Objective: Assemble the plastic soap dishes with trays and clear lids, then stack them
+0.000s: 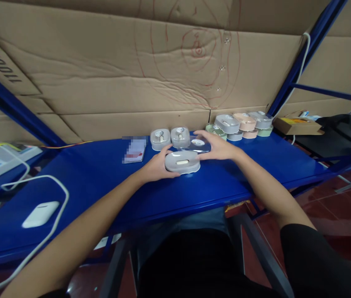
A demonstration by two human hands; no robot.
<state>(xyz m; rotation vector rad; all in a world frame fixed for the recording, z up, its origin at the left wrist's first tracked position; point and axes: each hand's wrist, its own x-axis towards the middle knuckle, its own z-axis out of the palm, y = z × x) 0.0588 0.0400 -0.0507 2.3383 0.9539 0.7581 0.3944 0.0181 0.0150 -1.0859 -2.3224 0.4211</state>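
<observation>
A grey oval case (pixel 183 163) with a pale bar-shaped piece in its middle sits on the blue table in front of me. My left hand (pixel 156 166) is closed around its left end, thumb and fingers on either side. Just behind the case, my right hand (pixel 220 147) grips a clear plastic lid (pixel 196 143) bearing a round white sticker. The lid is tilted and apart from the case, or barely above its back edge; I cannot tell which. Two grey cases with clear lids (pixel 160 139) stand close behind, left of the lid.
Stacked lidded cases (pixel 245 122) in grey, peach and green stand at the back right. A phone (pixel 136 150) lies left of my hands. On the blue table (pixel 101 186), a white earbud case (pixel 40 214) rests beside a white cable (pixel 65 194). Cardboard (pixel 101 70) walls the back.
</observation>
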